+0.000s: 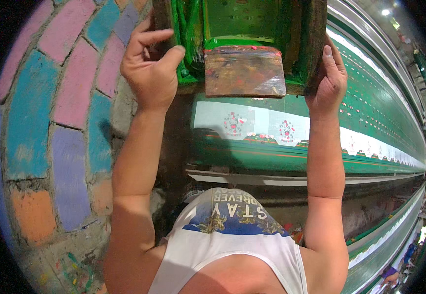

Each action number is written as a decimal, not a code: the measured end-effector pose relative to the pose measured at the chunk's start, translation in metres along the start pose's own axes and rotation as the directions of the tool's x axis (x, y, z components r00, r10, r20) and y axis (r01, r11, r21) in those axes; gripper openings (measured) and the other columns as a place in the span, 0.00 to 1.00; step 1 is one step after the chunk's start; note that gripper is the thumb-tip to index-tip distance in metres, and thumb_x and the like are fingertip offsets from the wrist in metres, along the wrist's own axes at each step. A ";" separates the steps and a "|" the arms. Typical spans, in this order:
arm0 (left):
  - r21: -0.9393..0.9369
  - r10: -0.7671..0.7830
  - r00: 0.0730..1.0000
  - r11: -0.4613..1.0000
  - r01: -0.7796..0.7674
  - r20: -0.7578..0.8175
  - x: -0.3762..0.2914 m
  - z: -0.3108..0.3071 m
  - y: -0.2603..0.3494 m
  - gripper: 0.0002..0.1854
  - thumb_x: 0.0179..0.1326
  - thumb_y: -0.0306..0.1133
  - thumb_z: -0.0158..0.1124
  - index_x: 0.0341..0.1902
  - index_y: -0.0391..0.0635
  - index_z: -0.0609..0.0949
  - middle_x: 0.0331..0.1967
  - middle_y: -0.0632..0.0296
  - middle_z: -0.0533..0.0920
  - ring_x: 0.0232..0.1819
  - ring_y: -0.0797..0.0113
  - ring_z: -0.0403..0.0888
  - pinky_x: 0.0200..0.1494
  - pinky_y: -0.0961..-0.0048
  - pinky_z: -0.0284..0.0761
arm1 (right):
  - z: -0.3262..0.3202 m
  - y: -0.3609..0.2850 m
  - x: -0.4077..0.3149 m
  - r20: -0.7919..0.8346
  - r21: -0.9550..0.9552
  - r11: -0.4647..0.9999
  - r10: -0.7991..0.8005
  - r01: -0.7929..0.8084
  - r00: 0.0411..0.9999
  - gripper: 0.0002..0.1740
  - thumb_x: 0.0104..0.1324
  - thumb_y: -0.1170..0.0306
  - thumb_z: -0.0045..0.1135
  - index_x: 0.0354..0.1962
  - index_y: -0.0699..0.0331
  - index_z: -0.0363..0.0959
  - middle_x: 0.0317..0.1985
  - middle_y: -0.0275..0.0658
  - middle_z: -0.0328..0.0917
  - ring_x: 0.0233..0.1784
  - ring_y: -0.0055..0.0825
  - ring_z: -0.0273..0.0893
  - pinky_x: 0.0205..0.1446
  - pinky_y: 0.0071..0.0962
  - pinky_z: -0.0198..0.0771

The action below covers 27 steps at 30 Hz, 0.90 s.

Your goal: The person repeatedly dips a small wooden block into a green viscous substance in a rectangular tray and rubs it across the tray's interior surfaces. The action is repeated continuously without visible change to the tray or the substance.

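Both hands hold a wooden screen-printing frame [314, 40] by its opposite sides, above the near end of a long green printing table [271, 158]. My left hand [150, 70] grips the left side, thumb at the near corner and forefinger over the edge. My right hand [328, 77] is pressed against the right side; its fingertips are partly hidden. Green ink [191, 40] coats the inside of the frame. A paint-stained wooden board [244, 73] rests over the frame's near edge. Below it, white fabric pieces [268, 121] with red and black cartoon prints lie on the table.
A row of similar white pieces [374, 141] runs along the table to the right. A pale rail [249, 179] edges the table's near side. To the left stands a painted brick wall [73, 81]. Another long table [385, 242] lies at lower right, with a person [391, 275] partly visible beyond.
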<state>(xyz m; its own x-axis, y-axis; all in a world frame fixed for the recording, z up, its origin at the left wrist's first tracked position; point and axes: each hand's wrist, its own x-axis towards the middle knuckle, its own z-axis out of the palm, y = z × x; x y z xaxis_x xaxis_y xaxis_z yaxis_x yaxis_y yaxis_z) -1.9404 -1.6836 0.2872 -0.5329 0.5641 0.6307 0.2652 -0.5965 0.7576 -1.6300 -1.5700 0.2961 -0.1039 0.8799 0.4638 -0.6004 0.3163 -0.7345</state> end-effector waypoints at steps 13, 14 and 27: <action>0.303 -0.465 0.875 0.860 0.410 0.136 -0.244 -0.061 -0.109 0.09 0.55 0.15 0.74 0.39 0.38 0.89 0.79 0.38 0.81 0.83 0.45 0.78 0.80 0.56 0.74 | -0.123 0.106 -0.265 -0.377 -0.177 0.790 0.496 -0.587 0.782 0.37 0.80 0.74 0.65 0.82 0.75 0.67 0.82 0.48 0.73 0.85 0.36 0.70 0.91 0.38 0.58; 0.302 -0.481 0.866 0.853 0.426 0.137 -0.255 -0.063 -0.112 0.09 0.55 0.14 0.74 0.39 0.38 0.89 0.79 0.37 0.80 0.83 0.44 0.78 0.80 0.56 0.74 | -0.127 0.109 -0.277 -0.381 -0.196 0.781 0.497 -0.593 0.780 0.38 0.79 0.74 0.65 0.82 0.76 0.66 0.83 0.49 0.72 0.86 0.37 0.69 0.91 0.38 0.57; 0.204 -0.635 0.766 0.767 0.609 0.098 -0.273 -0.067 -0.138 0.10 0.53 0.14 0.73 0.39 0.39 0.88 0.82 0.35 0.78 0.85 0.46 0.75 0.85 0.55 0.66 | -0.114 0.097 -0.289 -0.317 -0.718 0.514 0.358 -0.469 0.878 0.34 0.78 0.76 0.64 0.80 0.68 0.71 0.80 0.49 0.76 0.83 0.41 0.73 0.88 0.42 0.64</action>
<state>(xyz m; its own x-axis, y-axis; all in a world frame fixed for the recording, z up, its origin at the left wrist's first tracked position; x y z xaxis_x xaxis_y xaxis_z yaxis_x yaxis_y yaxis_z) -1.8855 -1.7930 -0.0007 -0.4977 0.8671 0.0191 0.0427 0.0025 0.9991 -1.5676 -1.7534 0.0345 -0.0543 0.9984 -0.0128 0.3091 0.0046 -0.9510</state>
